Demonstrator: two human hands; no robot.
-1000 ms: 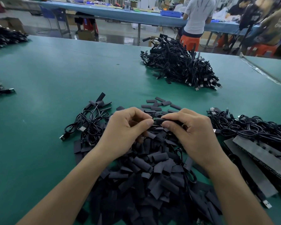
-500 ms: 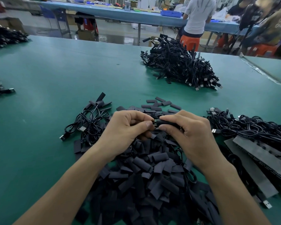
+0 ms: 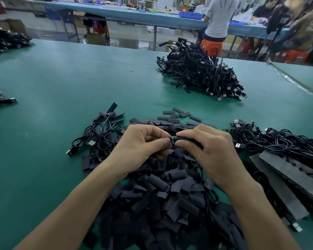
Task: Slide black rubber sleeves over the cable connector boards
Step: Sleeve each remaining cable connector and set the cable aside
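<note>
Now | left hand (image 3: 143, 141) pinches connector (image 3: 172, 138) | right hand (image 3: 211, 147) grips sleeve (image 3: 185, 138) (knuckles up)

A factory assembly floor. Cable heaps (image 3: 201, 73) cover a green worktop (image 3: 61, 83). Behind it, a worker (image 3: 219, 17) stands at a long blue bench (image 3: 134, 15).

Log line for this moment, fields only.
step: sleeving | left hand: pinches connector end | right hand: grips black sleeve | loose sleeve pile: on green mat under both hands
</note>
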